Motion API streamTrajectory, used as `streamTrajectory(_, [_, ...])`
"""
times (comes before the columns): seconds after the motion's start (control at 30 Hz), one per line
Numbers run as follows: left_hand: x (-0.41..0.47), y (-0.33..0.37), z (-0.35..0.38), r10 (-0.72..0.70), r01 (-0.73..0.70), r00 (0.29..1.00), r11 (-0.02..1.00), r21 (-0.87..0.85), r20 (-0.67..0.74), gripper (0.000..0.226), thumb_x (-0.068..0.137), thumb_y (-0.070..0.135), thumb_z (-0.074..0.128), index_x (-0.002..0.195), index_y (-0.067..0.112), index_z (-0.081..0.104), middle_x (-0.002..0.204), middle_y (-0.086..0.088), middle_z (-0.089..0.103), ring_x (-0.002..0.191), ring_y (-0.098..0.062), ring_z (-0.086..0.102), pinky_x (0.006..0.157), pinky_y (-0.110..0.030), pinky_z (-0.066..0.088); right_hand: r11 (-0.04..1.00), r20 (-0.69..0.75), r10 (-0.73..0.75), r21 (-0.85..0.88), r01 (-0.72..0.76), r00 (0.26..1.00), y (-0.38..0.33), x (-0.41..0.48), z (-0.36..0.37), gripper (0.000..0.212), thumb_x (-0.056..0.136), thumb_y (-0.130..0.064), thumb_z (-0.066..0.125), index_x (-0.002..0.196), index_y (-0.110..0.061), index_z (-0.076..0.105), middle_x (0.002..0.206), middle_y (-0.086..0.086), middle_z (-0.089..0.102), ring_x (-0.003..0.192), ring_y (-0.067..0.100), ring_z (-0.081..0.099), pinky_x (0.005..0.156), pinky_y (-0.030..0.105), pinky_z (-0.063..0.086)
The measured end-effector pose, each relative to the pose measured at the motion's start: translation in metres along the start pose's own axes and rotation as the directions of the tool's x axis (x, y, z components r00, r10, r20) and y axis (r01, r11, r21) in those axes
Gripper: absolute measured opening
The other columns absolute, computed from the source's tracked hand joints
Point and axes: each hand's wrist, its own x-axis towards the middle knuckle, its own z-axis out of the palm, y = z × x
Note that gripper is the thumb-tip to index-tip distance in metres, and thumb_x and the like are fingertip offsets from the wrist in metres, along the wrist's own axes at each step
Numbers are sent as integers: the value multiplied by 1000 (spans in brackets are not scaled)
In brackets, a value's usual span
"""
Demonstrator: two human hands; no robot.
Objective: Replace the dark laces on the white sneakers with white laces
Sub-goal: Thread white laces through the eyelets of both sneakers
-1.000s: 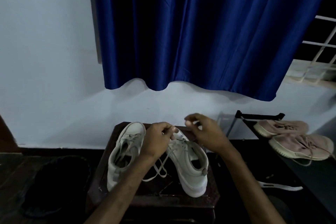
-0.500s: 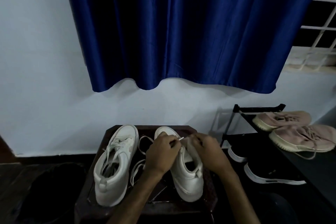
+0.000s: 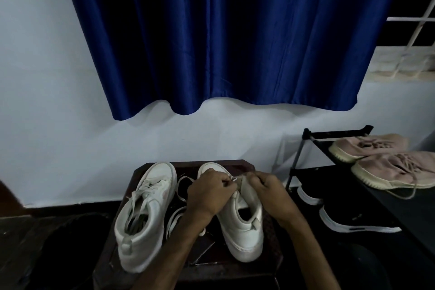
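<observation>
Two white sneakers stand heels toward me on a dark wooden stool (image 3: 237, 268). The left sneaker (image 3: 143, 216) is laced with a white lace. Over the front of the right sneaker (image 3: 242, 226), my left hand (image 3: 209, 195) pinches the tip of a white lace (image 3: 179, 198), whose slack loops lie on the stool between the shoes. My right hand (image 3: 270, 193) grips the right sneaker's upper at the eyelets, close against my left hand. My hands hide the lacing on that shoe.
A black shoe rack (image 3: 313, 172) stands right of the stool with pink sneakers (image 3: 388, 169) on top and black sneakers (image 3: 348, 216) below. A dark bag-like shape (image 3: 70, 238) lies on the floor at left. A blue curtain (image 3: 223, 30) hangs on the wall behind.
Both hands came down and together onto the right sneaker's front. The right hand, raised and pulling a lace end a second ago, now holds the upper. The view shifted.
</observation>
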Motion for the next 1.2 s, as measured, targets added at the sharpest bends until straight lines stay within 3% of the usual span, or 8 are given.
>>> streamTrajectory(0.2, [4, 0, 2, 9, -10, 1000, 1000, 3, 13, 31, 84, 43, 57, 66, 19, 63, 76, 4, 59, 85, -19, 62, 63, -26, 41, 999, 17, 12, 38, -12, 1000, 1, 0, 0, 31, 95, -12, 50, 65, -10, 47, 67, -5, 44, 69, 8, 41, 65, 31, 37])
streamTrajectory(0.37, [5, -1, 1, 12, -12, 999, 1000, -8, 34, 31, 84, 41, 58, 68, 15, 64, 70, 4, 56, 81, -19, 62, 64, -27, 43, 995, 32, 19, 99, -22, 999, 3, 2, 0, 36, 89, -34, 50, 73, -1, 53, 72, -3, 50, 73, 10, 46, 68, 33, 41])
streamTrajectory(0.53, [4, -4, 1, 38, -37, 997, 999, -15, 60, 32, 86, 40, 56, 58, 25, 52, 74, 7, 50, 79, -14, 57, 61, -27, 34, 995, 23, 23, 93, -25, 999, 5, 1, 1, 38, 87, -36, 50, 76, 0, 56, 73, -3, 52, 73, 9, 47, 68, 37, 45])
streamTrajectory(0.67, [6, -13, 0, 106, -94, 986, 991, -100, 125, 21, 89, 38, 53, 69, 34, 59, 75, 9, 53, 83, -14, 60, 69, -31, 47, 992, 9, 76, 98, -76, 997, -3, -1, 3, 34, 93, -30, 51, 77, -3, 63, 73, -4, 62, 72, 9, 54, 73, 37, 48])
streamTrajectory(0.83, [12, -11, -8, 125, -127, 978, 992, 1, 169, 19, 93, 38, 50, 92, 30, 68, 100, 6, 60, 100, -18, 60, 82, -31, 47, 887, -16, 264, 397, -236, 965, -6, -9, 14, 37, 100, -31, 50, 86, -6, 73, 87, 12, 75, 85, 20, 70, 80, 34, 54])
streamTrajectory(0.97, [17, -12, -14, 98, -129, 964, 986, 110, 246, 26, 98, 33, 45, 108, 27, 67, 120, 2, 46, 121, -18, 43, 99, -35, 40, 908, -112, 255, 368, -199, 960, -4, -17, 40, 8, 86, -12, 72, 80, -7, 69, 81, 9, 74, 76, 19, 67, 74, 34, 56])
streamTrajectory(1.13, [1, -7, -12, -20, 12, 955, 1000, 29, 295, 47, 96, 59, 35, 109, 25, 65, 140, 9, 29, 133, -17, 21, 113, -43, 24, 976, -269, 217, 57, -210, 938, -7, -22, 51, 8, 89, -18, 62, 81, -17, 64, 82, -2, 70, 80, 15, 65, 77, 36, 53])
streamTrajectory(1.2, [-4, -14, -11, -19, 26, 977, 999, -29, 212, 33, 95, 48, 46, 104, 25, 67, 146, 7, 29, 134, -20, 25, 113, -40, 24, 943, -196, 312, 185, -277, 930, -7, -25, 43, 14, 94, -11, 55, 80, -12, 58, 81, 3, 66, 76, 18, 62, 77, 40, 56])
